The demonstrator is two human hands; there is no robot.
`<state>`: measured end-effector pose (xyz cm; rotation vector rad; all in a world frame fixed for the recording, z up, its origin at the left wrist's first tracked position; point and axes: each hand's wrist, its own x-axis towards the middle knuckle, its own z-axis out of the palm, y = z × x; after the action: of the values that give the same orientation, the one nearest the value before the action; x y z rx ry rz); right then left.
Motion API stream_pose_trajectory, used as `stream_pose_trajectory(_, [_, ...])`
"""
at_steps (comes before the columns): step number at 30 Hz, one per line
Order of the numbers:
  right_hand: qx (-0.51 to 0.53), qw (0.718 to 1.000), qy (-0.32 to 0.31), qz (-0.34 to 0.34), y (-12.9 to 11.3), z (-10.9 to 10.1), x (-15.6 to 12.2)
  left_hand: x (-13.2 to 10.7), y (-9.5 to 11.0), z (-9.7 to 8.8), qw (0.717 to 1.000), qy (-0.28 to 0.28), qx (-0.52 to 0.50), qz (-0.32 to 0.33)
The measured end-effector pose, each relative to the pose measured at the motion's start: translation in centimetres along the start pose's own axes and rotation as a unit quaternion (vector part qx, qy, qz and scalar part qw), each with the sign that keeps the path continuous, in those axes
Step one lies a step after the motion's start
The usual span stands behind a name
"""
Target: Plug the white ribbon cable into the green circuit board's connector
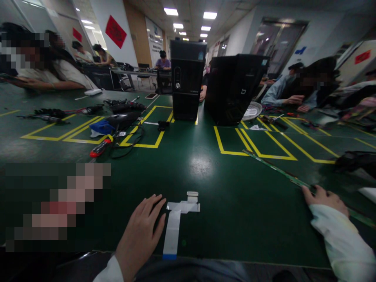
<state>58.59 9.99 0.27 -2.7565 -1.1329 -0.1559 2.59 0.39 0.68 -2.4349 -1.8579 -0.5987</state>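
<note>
A white flat ribbon cable lies folded on the green tabletop, with a connector at its far end and a blue tip by the near edge. My left hand rests just left of it, fingers stretched out, holding nothing. To the right, a long, narrow green circuit board strip lies slanted across the mat. My right hand has its fingers curled over this strip, covering part of it. The strip continues beyond the hand toward the right edge.
Two black computer towers stand upright at the back. A red-and-black handled screwdriver lies left, near a blue item and tangled cables. Yellow tape outlines mark the table. Other people sit on both sides; a pixelated patch hides the near left.
</note>
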Motion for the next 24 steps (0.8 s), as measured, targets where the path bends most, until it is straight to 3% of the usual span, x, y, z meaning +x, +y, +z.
stream_pose_trajectory(4, [-0.021,0.998,-0.015,-0.056,-0.1,0.4,0.9,0.1,0.2,-0.2,1.0,0.002,-0.001,-0.001])
stream_pose_trajectory(11, [0.004,0.972,-0.03,-0.232,-2.5,0.7,0.5,0.0,0.0,-0.1,1.0,-0.015,0.003,-0.006])
stream_pose_trajectory(18, [0.038,0.946,-0.016,-0.322,-6.4,1.6,-2.5,0.0,0.0,0.1,1.0,-0.015,0.009,-0.004])
stream_pose_trajectory(24, [0.063,0.894,0.024,-0.444,-10.7,1.4,-6.6,0.1,0.1,0.0,1.0,-0.001,0.006,-0.001])
